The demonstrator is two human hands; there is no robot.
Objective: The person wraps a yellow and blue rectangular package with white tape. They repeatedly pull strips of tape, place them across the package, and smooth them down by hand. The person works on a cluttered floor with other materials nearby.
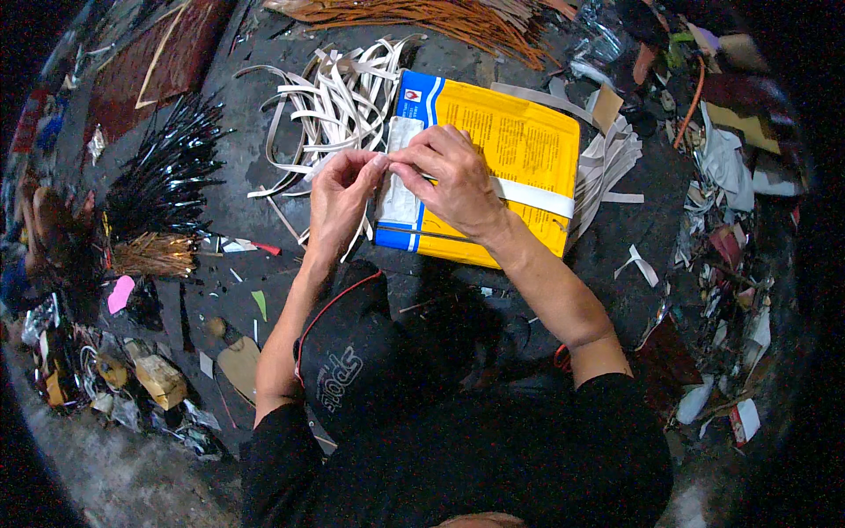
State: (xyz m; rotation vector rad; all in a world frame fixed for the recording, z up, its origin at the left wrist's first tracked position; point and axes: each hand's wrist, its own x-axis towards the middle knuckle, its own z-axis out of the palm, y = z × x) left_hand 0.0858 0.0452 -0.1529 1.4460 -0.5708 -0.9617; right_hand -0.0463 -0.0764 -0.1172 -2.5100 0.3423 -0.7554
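Observation:
My left hand [341,195] and my right hand [449,176] meet with fingertips pinched together over the left edge of a yellow and blue printed board [519,132]. A flat white strip [532,195] crosses the board, passes under my right hand and lines up with the pinched fingertips; the fingers hide its end. A worn whitish patch [400,198] shows on the board between my hands. Beyond my left hand lies a loose tangle of white strips [339,101]. Flat pale strips [607,158] fan out past the board's right edge.
Black shiny strips [167,167] and a brown bundle [154,255] lie to the left. Orange-brown strips [431,22] spread along the far side. Scraps and a white plastic piece [726,163] litter the right. A yellowish block [158,378] sits at the lower left.

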